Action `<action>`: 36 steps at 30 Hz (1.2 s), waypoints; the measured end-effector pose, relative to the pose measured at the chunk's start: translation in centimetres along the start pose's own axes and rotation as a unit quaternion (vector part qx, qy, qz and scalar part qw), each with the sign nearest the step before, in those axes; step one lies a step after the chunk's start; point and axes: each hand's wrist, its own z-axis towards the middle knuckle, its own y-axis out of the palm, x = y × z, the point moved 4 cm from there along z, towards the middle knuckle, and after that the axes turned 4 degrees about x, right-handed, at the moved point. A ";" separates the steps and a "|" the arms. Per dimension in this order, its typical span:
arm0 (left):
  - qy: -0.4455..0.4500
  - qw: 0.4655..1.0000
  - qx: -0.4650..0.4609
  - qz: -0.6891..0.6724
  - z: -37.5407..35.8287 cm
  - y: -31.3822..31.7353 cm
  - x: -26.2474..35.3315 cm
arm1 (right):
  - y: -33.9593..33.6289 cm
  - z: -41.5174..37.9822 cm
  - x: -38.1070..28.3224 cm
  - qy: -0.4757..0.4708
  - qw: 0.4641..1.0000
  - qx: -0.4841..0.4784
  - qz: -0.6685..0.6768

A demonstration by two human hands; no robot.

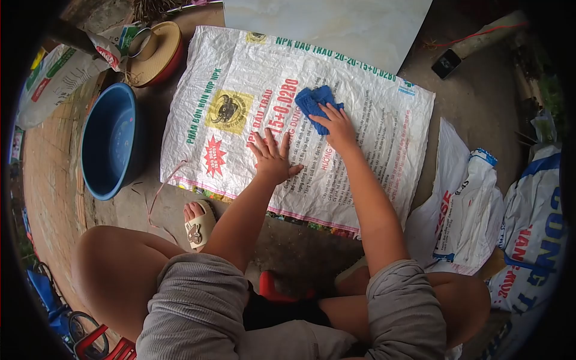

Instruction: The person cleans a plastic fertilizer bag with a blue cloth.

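Our right hand (339,127) presses a bunched blue cloth (318,107) onto the printed white sack (240,162) on the floor (144,210); our left hand (273,161) lies flat on it, fingers spread wide, holding 0 things.

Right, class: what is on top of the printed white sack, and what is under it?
The left hand rests on the sack, fingers spread; the right hand presses a blue cloth there. The sack hides whatever is directly beneath.
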 end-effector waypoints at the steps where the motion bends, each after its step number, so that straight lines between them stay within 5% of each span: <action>1: 0.001 1.000 -0.002 0.005 0.1 0.0 0.0 | -1.4 -0.3 2.1 0.046 0.999 0.015 -0.018; 5: 0.006 1.000 0.012 -0.008 0.1 0.4 -0.2 | -3.9 -4.4 13.2 0.284 0.943 0.107 -0.137; 9: 0.008 1.000 0.004 0.005 0.1 0.1 -0.1 | -4.2 -7.3 17.1 0.452 0.847 0.268 -0.081; 11: 0.008 1.000 0.002 -0.004 0.1 0.0 -0.1 | -3.7 -5.6 13.3 0.361 0.872 0.324 -0.069; 14: 0.012 1.000 0.008 -0.010 0.2 0.4 -0.2 | -1.9 -1.6 4.5 0.203 0.938 0.279 -0.002; 19: 0.009 1.000 -0.019 0.018 0.4 0.6 -0.1 | 3.7 1.6 -6.1 -0.005 0.999 0.005 0.047; 25: -0.001 0.999 -0.042 0.011 0.4 -0.4 0.1 | 1.7 0.3 -2.4 -0.022 0.998 0.034 0.037; 36: 0.011 0.999 -0.040 0.021 0.5 -0.3 -0.1 | -2.7 -9.3 12.2 0.313 0.926 0.188 -0.095</action>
